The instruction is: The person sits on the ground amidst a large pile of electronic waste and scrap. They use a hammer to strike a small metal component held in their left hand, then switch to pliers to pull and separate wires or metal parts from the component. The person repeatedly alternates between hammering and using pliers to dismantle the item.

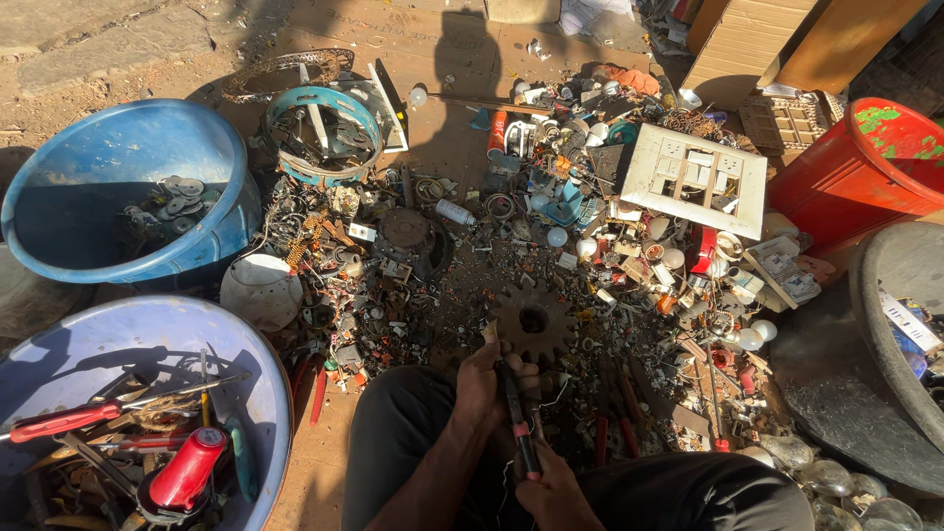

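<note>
- Rusty, dark toothed metal gear wheel (533, 322) with a round centre hole, flat on the littered ground just beyond the knees, right above both hands.
- Slim hand tool with red-and-black handles (519, 428), seemingly pliers, running from lap up toward the gear's lower edge; tip hidden in shadow, contact with the gear impossible to confirm.
- Left hand (482, 385) curled round the tool's upper part, fingers pressed together on it, close under the gear's rim.
- Right hand (553, 492) clamped on the handle ends, low in the frame.
- Best handling, by judgement: steady with the upper hand, squeeze from the lower, keep fingers off the teeth.
- Further out: white switch-plate frame (698, 177), blue plastic tub (59, 187), pale basin (265, 393) of screwdrivers, red bucket (855, 177).
</note>
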